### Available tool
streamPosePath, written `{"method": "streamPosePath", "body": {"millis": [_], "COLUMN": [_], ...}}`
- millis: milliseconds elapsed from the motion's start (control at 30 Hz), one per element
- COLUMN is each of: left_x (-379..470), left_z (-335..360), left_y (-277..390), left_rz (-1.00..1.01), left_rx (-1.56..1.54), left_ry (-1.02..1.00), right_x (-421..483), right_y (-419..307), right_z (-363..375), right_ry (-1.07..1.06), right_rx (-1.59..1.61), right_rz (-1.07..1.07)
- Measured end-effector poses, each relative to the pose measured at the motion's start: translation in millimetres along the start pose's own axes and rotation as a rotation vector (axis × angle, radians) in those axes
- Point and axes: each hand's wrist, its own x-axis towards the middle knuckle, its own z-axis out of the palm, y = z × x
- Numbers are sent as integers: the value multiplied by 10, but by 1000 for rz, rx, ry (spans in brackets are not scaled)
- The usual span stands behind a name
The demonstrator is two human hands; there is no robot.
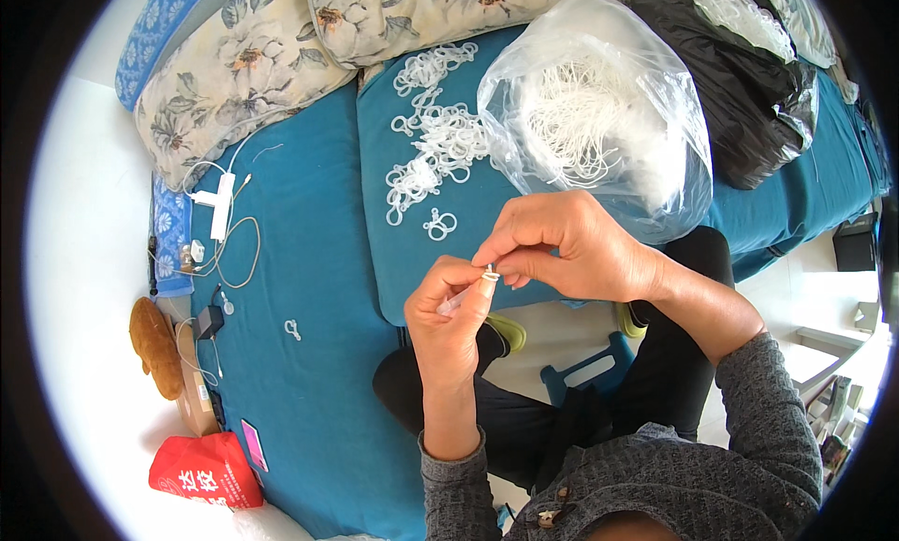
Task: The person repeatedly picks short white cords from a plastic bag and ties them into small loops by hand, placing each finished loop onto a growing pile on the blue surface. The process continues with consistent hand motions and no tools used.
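My left hand (449, 316) pinches a small translucent plastic piece (453, 302) with white cord (491, 276) looped at the thumb tip. My right hand (562, 250) meets it from the right, thumb and forefinger closed on the cord's end; the fingers hide part of it. Beyond my hands, a pile of translucent plastic rings (449, 137) lies on the teal sofa cushion (393, 274), with a few joined rings (440, 225) nearer. To their right stands an open clear plastic bag (506, 71) holding a tangle of white cords (576, 120).
A black plastic bag (737, 113) sits at the right back. Floral cushions (246, 71) line the back. At left are a white power strip (222, 207), cables, a phone (254, 444) and a red bag (204, 471). Below is a blue stool (614, 365).
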Motion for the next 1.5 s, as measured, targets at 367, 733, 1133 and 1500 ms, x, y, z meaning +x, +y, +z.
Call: {"method": "streamPosePath", "body": {"millis": [367, 733, 1133, 1500], "left_x": [-20, -63, -94, -85], "left_z": [-24, 74, 112, 43], "left_y": [-8, -19, 68, 119], "left_rz": [49, 115, -185, -260], "left_rx": [283, 461, -41, -152], "left_ry": [38, 110, 79, -14], "right_x": [-24, -12, 4, -7], "right_y": [109, 169, 123, 77], "right_z": [12, 157, 68, 60], "right_ry": [-42, 89, 156, 113], "right_rx": [-461, -702, -384, -427], "right_rz": [-349, -449, -245, -248]}}
